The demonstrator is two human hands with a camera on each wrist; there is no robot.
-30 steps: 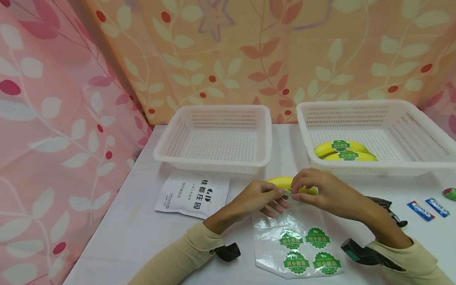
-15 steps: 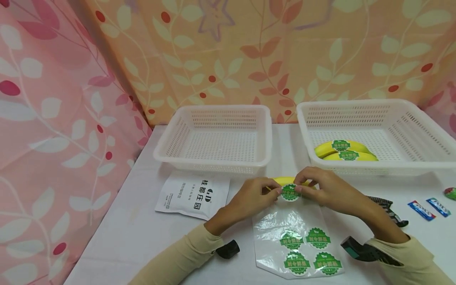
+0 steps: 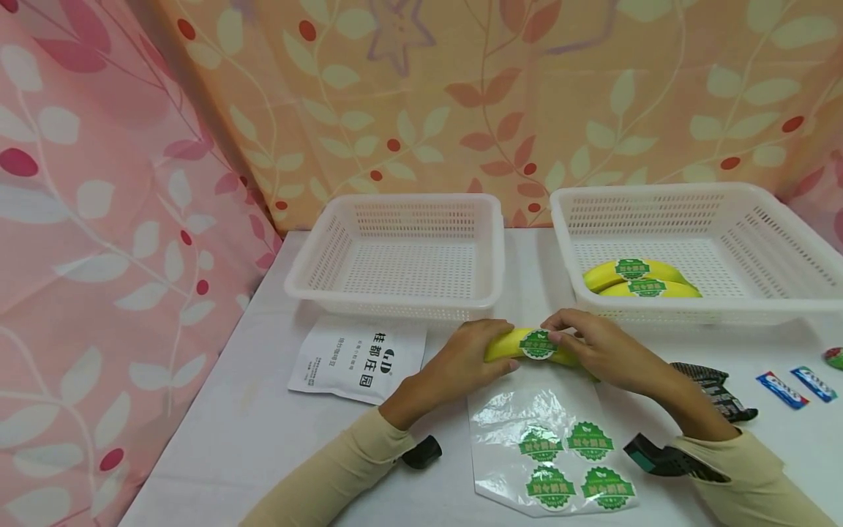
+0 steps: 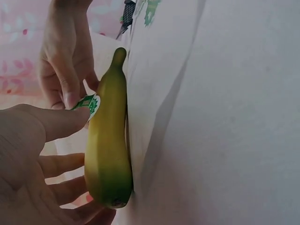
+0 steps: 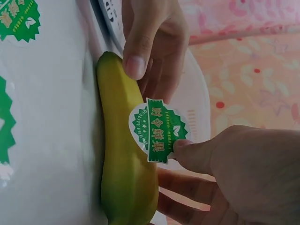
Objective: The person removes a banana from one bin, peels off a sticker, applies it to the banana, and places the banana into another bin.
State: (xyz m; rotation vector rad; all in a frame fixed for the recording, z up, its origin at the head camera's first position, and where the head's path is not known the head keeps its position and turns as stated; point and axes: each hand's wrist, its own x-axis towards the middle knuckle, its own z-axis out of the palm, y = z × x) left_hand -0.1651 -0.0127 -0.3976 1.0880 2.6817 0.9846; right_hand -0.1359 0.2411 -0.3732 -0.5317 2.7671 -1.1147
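A yellow banana (image 3: 503,346) with greenish ends lies across the far edge of a clear sticker sheet (image 3: 497,417). My left hand (image 3: 454,369) holds its left end, the thumb on the near side and the fingers behind. On the banana's middle is a round green-and-white sticker (image 3: 538,345), also seen in the right wrist view (image 5: 159,131), where its outer edge stands off the peel. My right hand (image 3: 602,351) pinches that edge under the thumb, its other fingers behind the banana. In the left wrist view the left thumb partly covers the sticker (image 4: 93,104).
Several green stickers (image 3: 545,487) remain on the sheet. Behind stand a left white basket (image 3: 395,304) and a right one (image 3: 698,307) with two stickered bananas (image 3: 612,274). A white pouch (image 3: 358,359) lies left; a black packet (image 3: 714,388) and small blue-red packets (image 3: 781,389) lie right.
The sticker, first pinched by both hands in front of the banana, has been turned face-on and moved onto it. My left hand has let go of the sticker and taken the banana's left end.
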